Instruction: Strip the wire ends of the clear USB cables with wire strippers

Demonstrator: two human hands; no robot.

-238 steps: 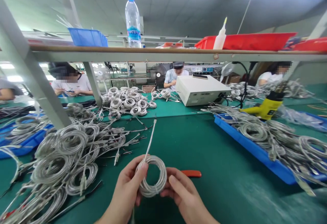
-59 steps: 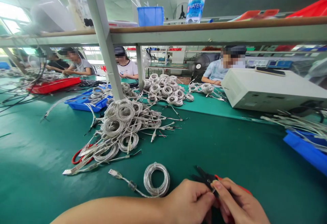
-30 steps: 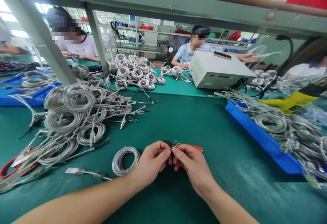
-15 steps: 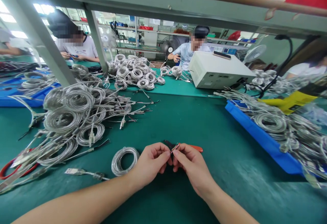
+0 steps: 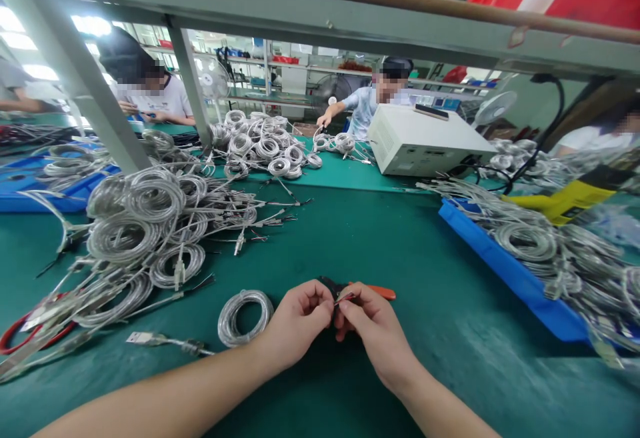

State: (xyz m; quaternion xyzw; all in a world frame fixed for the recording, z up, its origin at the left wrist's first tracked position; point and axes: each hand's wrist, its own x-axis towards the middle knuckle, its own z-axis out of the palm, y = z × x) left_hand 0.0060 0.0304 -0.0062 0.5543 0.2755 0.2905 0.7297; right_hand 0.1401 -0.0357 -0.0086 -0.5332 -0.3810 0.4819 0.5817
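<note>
A: Quick status on the hands?
B: L hand & R hand meet over the counter. L grip's pinched tight on thin wires, thumb to forefinger; R grip's closed on the same wires, approx. no gap either side.
A: Any diff vs. 0.5 s ago?
B: Hands approx. same spot, but wires now lie flatter, w/ more red showing btwn the fingertips.
A: And the cutters?
B: On the counter just beyond the fingers, orange handle out to the R, rest partly hidden. At 2 s ago they were in the R hand.
A: Coil?
B: Clear cable coil lies flat next to the L forearm, its plug pointing L. Approx. 8 s back, both hands had it up; now it's down. Can't tell how the wires join it, arm's in the way.
A: Rest?
B: Cable pile on the L & blue tray on the R: no change. Co-worker opp. now has an arm out, hand at a small bunch of coils; prev. that hand was nearer the shirt.
</note>
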